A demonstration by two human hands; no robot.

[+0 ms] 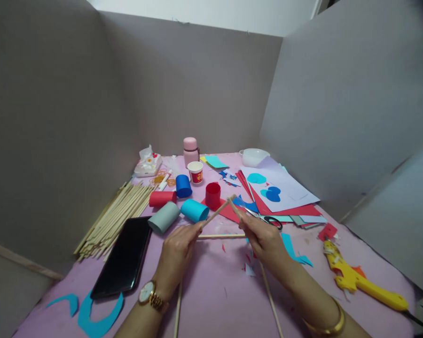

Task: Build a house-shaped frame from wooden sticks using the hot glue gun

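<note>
Where the L slanted stick (215, 214) meets the R slanted stick (235, 209), the tips sit fwd of both hands, btwn them and closer to the R side; that's the relation that counts, I'd say. From the L hand (179, 249), the L stick's long axis runs away and to the R; from the R hand (266, 237), the R stick's runs away and to the L, w/ a shorter bare stretch showing. So R fingers are nearer the tips. L fingers pinch the L slanted stick; R fingers pinch theirs, pretty close to the join. Can't tell if the tips are fixed or only touching.

On the near side of the tips, the crossbar (221, 237) runs L-R btwn the hands, approx horiz; its ends go out of sight at the hands. The L leg stick (178, 307) and R leg stick (270, 300) come back twd the wearer btwn the forearms, spreading a bit. Can't tell if these lie flat on the desk (215, 312).

Red tube (213, 195) is just L of the tips; yellow glue gun (364, 284) well out R, nearer the R hand; stick heap (118, 220) far L.
</note>
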